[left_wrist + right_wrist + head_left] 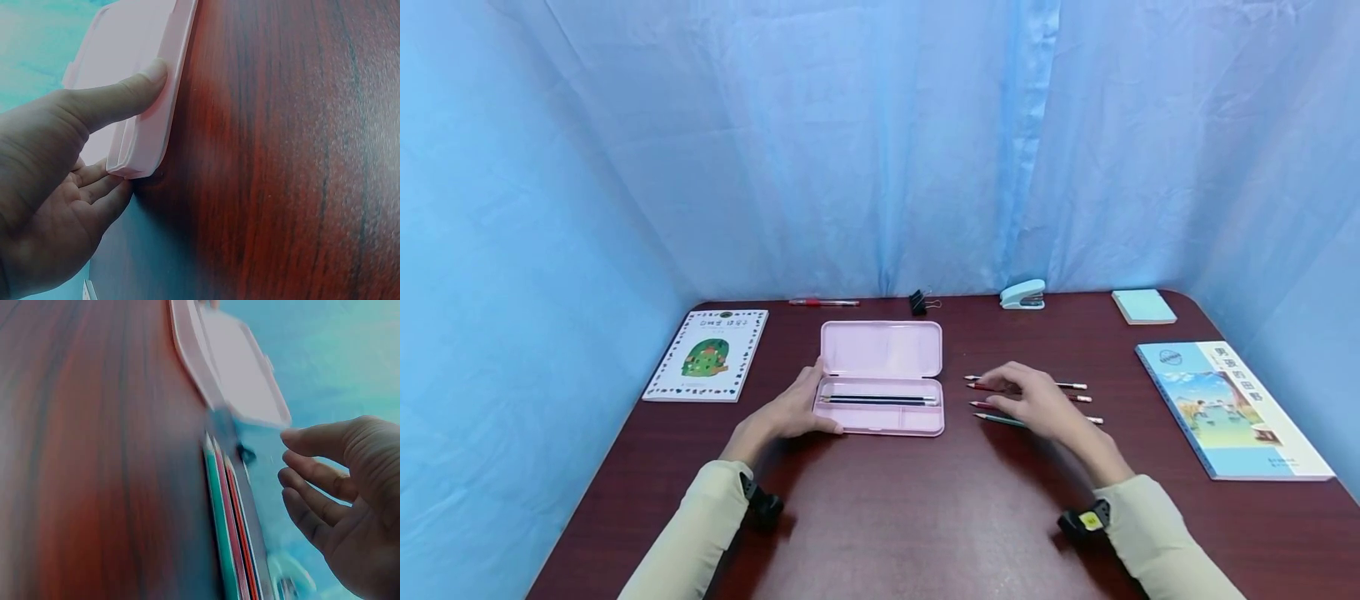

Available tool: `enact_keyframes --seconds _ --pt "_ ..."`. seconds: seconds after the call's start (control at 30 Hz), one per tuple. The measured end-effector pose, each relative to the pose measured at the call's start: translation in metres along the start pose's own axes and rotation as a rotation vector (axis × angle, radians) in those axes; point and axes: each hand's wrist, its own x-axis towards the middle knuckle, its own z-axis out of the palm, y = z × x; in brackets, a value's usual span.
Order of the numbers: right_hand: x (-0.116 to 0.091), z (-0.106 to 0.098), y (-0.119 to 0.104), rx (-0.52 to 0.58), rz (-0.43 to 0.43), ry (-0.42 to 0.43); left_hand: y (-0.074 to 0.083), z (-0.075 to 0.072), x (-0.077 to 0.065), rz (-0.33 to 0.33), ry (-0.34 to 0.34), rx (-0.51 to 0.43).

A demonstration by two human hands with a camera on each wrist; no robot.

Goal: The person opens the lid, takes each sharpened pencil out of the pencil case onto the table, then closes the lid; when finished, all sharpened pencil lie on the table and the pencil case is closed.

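Observation:
A pink pencil case (pixel 882 350) lies on the table with its lid raised toward the back. Dark pencils (pixel 880 401) lie lengthwise in its upper compartment. My left hand (pixel 790 410) holds the case's left end; in the left wrist view the thumb (pixel 122 100) presses its front wall while the fingers reach round the end. To the right of the case lie several pencils side by side, among them a green pencil (pixel 1000 421) and a red pencil (pixel 982 406). Above them hovers my right hand (pixel 1033 402), fingers loosely bent and nothing between them in the right wrist view.
A white booklet (pixel 707 357) lies at the left. Along the back edge are a red pen (pixel 824 302), a black binder clip (pixel 917 302), a mint stapler (pixel 1022 294) and a sticky-note pad (pixel 1142 307). An illustrated book (pixel 1232 412) rests at the right. Curtains surround the table (pixel 895 517).

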Motion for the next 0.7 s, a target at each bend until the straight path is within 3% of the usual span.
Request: enact_keyframes --seconds 0.17,0.33,0.5,0.7 --pt "0.027 0.029 -0.02 0.062 0.025 -0.066 0.0 -0.001 0.0 0.01 0.007 0.004" --pt "0.044 0.059 -0.037 0.091 -0.024 -0.117 0.001 -0.002 -0.002 0.006 0.005 -0.001" --pt "0.054 0.079 -0.047 0.039 -0.07 -0.189 0.001 -0.001 -0.002 -0.001 0.002 -0.011" --pt "0.062 0.086 -0.049 -0.034 -0.111 -0.226 0.001 0.0 -0.001 -0.005 0.0 0.001"
